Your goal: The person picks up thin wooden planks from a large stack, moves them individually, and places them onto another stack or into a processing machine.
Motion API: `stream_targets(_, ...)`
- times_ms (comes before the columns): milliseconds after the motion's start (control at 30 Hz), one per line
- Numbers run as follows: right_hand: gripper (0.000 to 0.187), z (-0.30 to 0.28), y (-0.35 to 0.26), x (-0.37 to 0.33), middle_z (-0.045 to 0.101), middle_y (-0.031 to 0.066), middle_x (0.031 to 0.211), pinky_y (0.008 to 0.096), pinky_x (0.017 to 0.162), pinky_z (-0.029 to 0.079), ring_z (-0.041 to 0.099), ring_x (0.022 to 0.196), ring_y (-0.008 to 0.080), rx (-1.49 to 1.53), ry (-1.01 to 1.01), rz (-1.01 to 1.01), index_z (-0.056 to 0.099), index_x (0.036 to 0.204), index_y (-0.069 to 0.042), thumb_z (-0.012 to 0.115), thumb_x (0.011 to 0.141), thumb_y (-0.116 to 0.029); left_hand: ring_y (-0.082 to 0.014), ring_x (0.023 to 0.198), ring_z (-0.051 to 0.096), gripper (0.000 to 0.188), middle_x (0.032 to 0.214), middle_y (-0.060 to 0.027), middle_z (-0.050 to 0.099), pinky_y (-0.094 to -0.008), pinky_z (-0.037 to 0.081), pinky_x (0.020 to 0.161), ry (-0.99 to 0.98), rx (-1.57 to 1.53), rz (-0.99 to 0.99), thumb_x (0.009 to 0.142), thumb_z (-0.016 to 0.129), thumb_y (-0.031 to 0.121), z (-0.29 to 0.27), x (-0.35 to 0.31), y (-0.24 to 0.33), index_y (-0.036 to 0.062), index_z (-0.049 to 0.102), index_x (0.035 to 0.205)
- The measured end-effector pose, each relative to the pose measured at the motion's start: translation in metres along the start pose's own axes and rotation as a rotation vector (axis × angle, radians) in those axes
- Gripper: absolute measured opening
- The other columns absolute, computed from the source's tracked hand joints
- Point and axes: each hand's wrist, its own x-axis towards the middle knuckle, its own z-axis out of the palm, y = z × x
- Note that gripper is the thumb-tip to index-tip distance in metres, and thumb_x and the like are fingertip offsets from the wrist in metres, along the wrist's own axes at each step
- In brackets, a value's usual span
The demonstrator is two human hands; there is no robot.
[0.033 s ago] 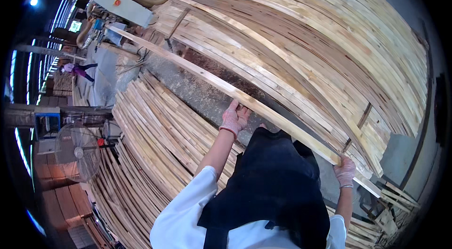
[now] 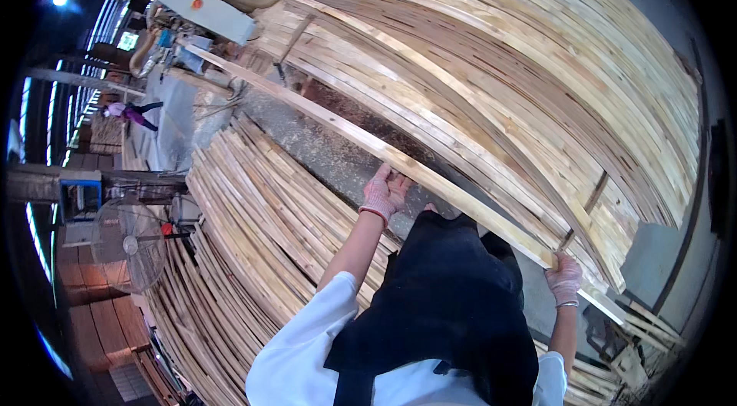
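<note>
A long, pale wooden strip (image 2: pixel 453 193) runs slantwise in front of me, from the machine at the far left down to the near right. My left hand (image 2: pixel 385 193), in a light knitted glove, holds the strip from below near its middle, with the fingertips partly hidden by the wood. Close to the strip's near right end, my right hand (image 2: pixel 564 278), gloved the same way, is closed around it with the thumb on top. The strip's far end reaches the area beside a grey control box (image 2: pixel 206 10) with a red button.
Beyond the strip lies a broad stack of boards (image 2: pixel 491 30), with crosspieces among them. Many loose strips (image 2: pixel 261 214) are piled at my left. A standing fan (image 2: pixel 129 245) is farther left, and another person (image 2: pixel 134 113) is in the distance. Sawdust covers the floor (image 2: pixel 307 126).
</note>
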Motion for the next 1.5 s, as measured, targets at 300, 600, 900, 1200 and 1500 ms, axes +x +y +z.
stream_targets(300, 0.047, -0.043, -0.081, 0.035, 0.066, 0.0139, 0.096, 0.0404, 0.083, 0.049, 0.062, 0.094, 0.0317, 0.037, -0.338, -0.041, 0.063, 0.105, -0.012, 0.071, 0.07, -0.042, -0.0204, 0.083, 0.063, 0.02, 0.086, -0.0054, 0.066, -0.0394, 0.054, 0.074, -0.282, 0.428, -0.33, 0.084, 0.067, 0.027, -0.006, -0.036, -0.112, 0.012, 0.062, 0.096)
stream_targets(600, 0.054, -0.1, 0.054, -0.023, 0.062, 0.0186, 0.111, 0.0347, 0.092, 0.046, 0.058, 0.105, 0.0323, 0.052, 0.082, 0.465, 0.054, 0.123, -0.003, 0.065, 0.083, -0.038, -0.03, 0.098, 0.06, 0.039, 0.108, -0.0105, 0.064, -0.047, 0.049, 0.09, -0.328, 0.048, -0.166, 0.09, 0.056, 0.041, 0.007, -0.052, -0.085, 0.0092, 0.057, 0.113)
stream_targets(900, 0.065, -0.074, 0.122, -0.1, 0.064, 0.0091, 0.095, 0.0399, 0.068, 0.052, 0.064, 0.074, 0.0256, 1.743, -0.021, 0.621, 0.056, 0.119, -0.004, 0.05, 0.087, -0.06, -0.0142, 0.054, 0.039, 0.089, 0.056, 0.0026, 0.04, -0.0312, 0.039, 0.06, -0.669, -0.191, -0.125, 0.072, 0.031, 0.086, 0.043, -0.037, -0.029, 0.0077, 0.061, 0.103)
stream_targets(1200, 0.037, -0.08, 0.002, -0.085, 0.061, 0.0087, 0.089, 0.0343, 0.057, 0.054, 0.062, 0.071, 0.0184, 1.668, 0.052, 0.545, 0.054, 0.108, -0.001, 0.065, 0.086, -0.028, -0.0288, 0.083, 0.056, 0.076, 0.077, -0.0067, 0.057, -0.0504, 0.044, 0.09, -0.557, -0.141, -0.208, 0.08, 0.038, 0.073, 0.052, -0.043, 0.027, 0.0059, 0.058, 0.109)
stream_targets(1500, 0.034, -0.017, -0.121, -0.03, 0.056, 0.0059, 0.105, 0.0329, 0.09, 0.045, 0.054, 0.1, 0.0183, 0.584, 0.321, 0.12, 0.055, 0.112, -0.005, 0.064, 0.079, -0.005, -0.0259, 0.066, 0.054, 0.058, 0.07, -0.0041, 0.054, -0.0454, 0.048, 0.077, -0.569, -0.194, 0.035, 0.084, 0.047, 0.067, 0.047, 0.019, 0.127, 0.0098, 0.055, 0.09)
